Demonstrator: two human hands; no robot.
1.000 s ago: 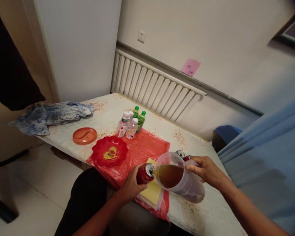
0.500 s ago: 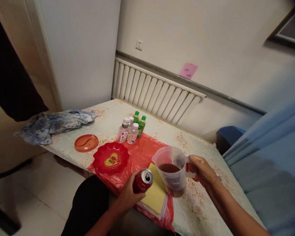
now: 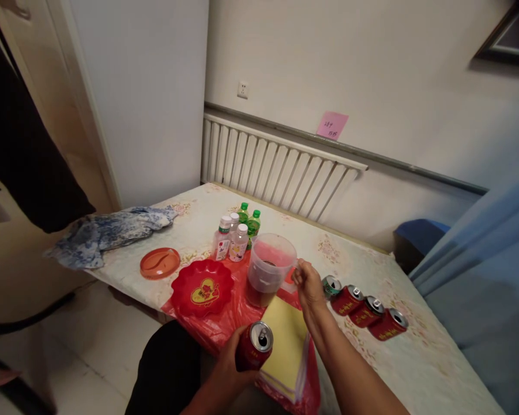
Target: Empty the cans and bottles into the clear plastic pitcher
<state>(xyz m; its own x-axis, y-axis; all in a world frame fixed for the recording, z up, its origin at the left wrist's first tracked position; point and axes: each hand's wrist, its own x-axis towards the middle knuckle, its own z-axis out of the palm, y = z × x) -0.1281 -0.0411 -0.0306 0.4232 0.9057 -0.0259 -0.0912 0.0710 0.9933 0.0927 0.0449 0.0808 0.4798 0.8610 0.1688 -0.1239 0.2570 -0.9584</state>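
My left hand (image 3: 233, 369) is wrapped round an opened red drink can (image 3: 254, 350), held upright near the table's front edge. My right hand (image 3: 310, 285) grips the handle of a clear plastic measuring jug (image 3: 268, 271), which has brown liquid in its lower part. The jug is over the red plastic sheet (image 3: 237, 314), behind the yellow paper stack (image 3: 288, 340); whether its base touches the sheet I cannot tell. To the left of the jug lies a red scalloped plate (image 3: 185, 294) with a yellow heart design.
Several opened cans (image 3: 365, 311) stand in a row at the right. Small bottles (image 3: 237, 243) with white and green caps stand behind the plate. An orange dish (image 3: 149, 266) and a blue-patterned cloth (image 3: 116, 233) lie at the left. A radiator (image 3: 277, 161) lines the wall.
My right hand has carried the jug left and away from me, bringing the row of cans at the right into sight. My left hand still holds its can, slightly lower in view.
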